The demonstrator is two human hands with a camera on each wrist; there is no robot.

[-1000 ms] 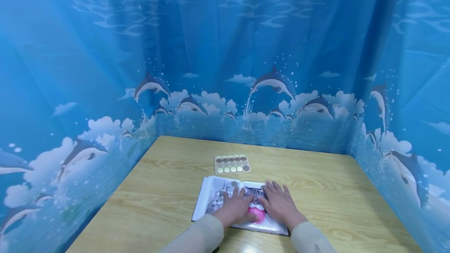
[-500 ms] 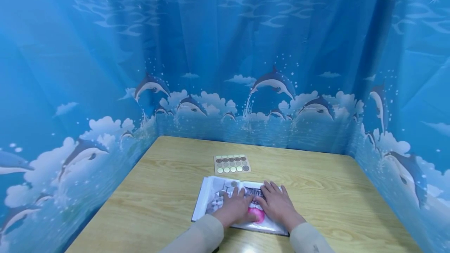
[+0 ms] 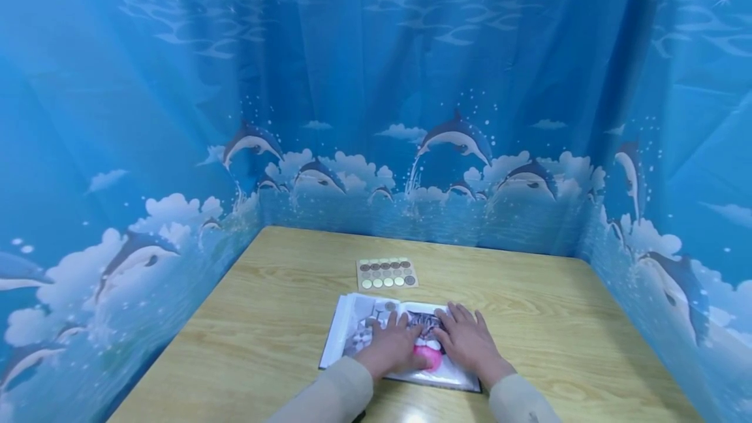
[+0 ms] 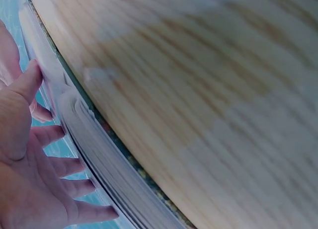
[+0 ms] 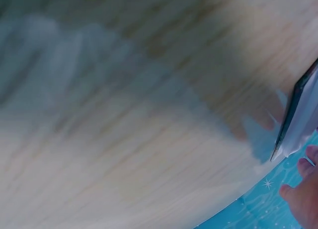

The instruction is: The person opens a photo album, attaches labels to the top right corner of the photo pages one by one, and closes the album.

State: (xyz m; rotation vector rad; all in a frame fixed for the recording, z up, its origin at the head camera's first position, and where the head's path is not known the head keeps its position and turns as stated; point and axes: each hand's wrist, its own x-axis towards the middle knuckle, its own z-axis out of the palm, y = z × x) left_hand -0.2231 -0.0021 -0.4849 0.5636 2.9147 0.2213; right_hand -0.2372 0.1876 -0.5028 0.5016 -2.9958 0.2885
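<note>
An open photo album (image 3: 335,341) lies flat on the table, a greyish picture on its left page and a cat picture with a pink round shape on its right page. My left hand (image 3: 392,346) rests across the middle of the album with its fingers spread. On the right page's outer part lies my right hand (image 3: 468,343), fingers extended. In the left wrist view, straight fingers of the left hand (image 4: 35,174) touch the album (image 4: 107,144) above its thick stack of pages. Only part of the right hand (image 5: 304,196) shows in the right wrist view, beside the album's corner (image 5: 297,110).
Behind the album lies a flat card (image 3: 388,274) with rows of gold, brown and pale discs. The wood-grain table (image 3: 546,318) extends to both sides. Blue dolphin-print curtains (image 3: 364,116) enclose its back and sides.
My right hand shifted slightly left on the page, then back right, showing more of the cat picture now. The left hand and the album stay in place.
</note>
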